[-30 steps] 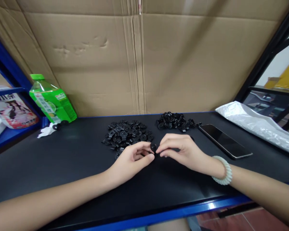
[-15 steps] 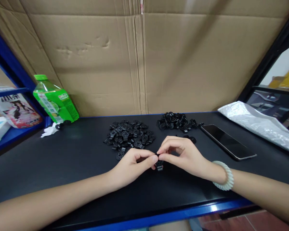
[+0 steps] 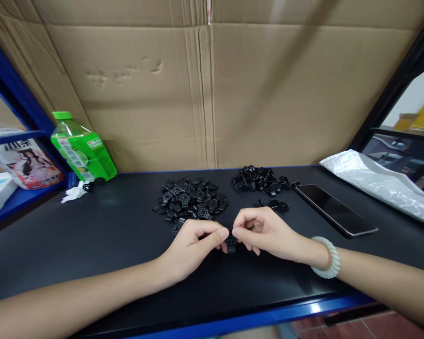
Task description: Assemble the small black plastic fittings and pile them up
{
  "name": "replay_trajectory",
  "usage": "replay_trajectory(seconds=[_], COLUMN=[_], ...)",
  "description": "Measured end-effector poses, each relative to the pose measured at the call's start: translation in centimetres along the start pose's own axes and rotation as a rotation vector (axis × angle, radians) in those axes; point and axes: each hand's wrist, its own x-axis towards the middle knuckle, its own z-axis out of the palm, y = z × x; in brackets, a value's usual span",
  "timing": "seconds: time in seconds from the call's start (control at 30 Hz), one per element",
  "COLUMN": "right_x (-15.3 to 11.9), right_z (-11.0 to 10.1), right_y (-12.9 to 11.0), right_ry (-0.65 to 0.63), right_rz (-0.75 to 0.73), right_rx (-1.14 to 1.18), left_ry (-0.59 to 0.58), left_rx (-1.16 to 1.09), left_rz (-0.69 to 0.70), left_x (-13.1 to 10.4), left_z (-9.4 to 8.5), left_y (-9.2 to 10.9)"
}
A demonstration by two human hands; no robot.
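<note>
A small black plastic piece with a round, holed face and a short tab point(image 3: 231, 242) is pinched between my two hands, above the front part of the black table. My left hand point(image 3: 198, 242) grips its left side between thumb and fingers. On its right side, the thumb and index finger of my right hand point(image 3: 265, 230) are closed at its upper edge. Fingertips hide part of the piece. Just beyond my left hand lies a heap of similar black holed pieces point(image 3: 191, 197). Behind my right hand are a few loose black parts point(image 3: 277, 205) and another pile of black parts point(image 3: 261, 179).
A phone point(image 3: 334, 209) lies right of the piles, beside a silvery plastic bag point(image 3: 381, 181). At the left stand a green bottle point(image 3: 85, 148) and a crumpled white tissue point(image 3: 74, 192). A cardboard wall point(image 3: 144, 94) closes the back; a blue edge point(image 3: 261, 320) borders the table's front.
My right hand has shifted slightly downward, uncovering more of the loose black parts behind it. The held piece has tilted a little between my fingers.
</note>
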Motion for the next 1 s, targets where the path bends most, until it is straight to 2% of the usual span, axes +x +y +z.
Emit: replay_trajectory(seconds=[0.27,0.43,0.53,0.63,0.73,0.8,0.9,1.0], right_x=[-0.1,0.1,0.1,0.0,-0.1,-0.3,-0.3,-0.1], right_z=[0.3,0.0,-0.4,-0.7,-0.7,-0.6,-0.9,-2.3], right_y=[0.2,0.7,1.0,0.9,0.5,0.3,-0.1,-0.5], right_ry=[0.044,0.006,-0.025,-0.041,-0.065,-0.085,-0.081,0.039], right_rz=[-0.009,-0.037,-0.069,-0.083,-0.079,-0.083,-0.101,-0.132], right_rx=[0.013,0.021,-0.021,-0.082,-0.134,-0.163,-0.212,-0.335], left_ry=[-0.004,0.126,0.248,0.445,0.584,0.575,0.559,0.588], left_rx=[-0.029,-0.102,-0.018,0.166,0.313,0.396,0.466,0.534], left_rz=[0.000,-0.016,0.051,0.124,0.081,0.014,-0.022,0.040], left_x=[0.2,0.1,0.6,1.9,3.5,4.2,4.5,3.7], left_z=[0.1,0.4,-1.1,-4.3,-7.9,-9.6,-10.2,-8.3], left_y=[0.0,0.1,0.5,0.5,-0.6,-1.6,-2.3,-1.5])
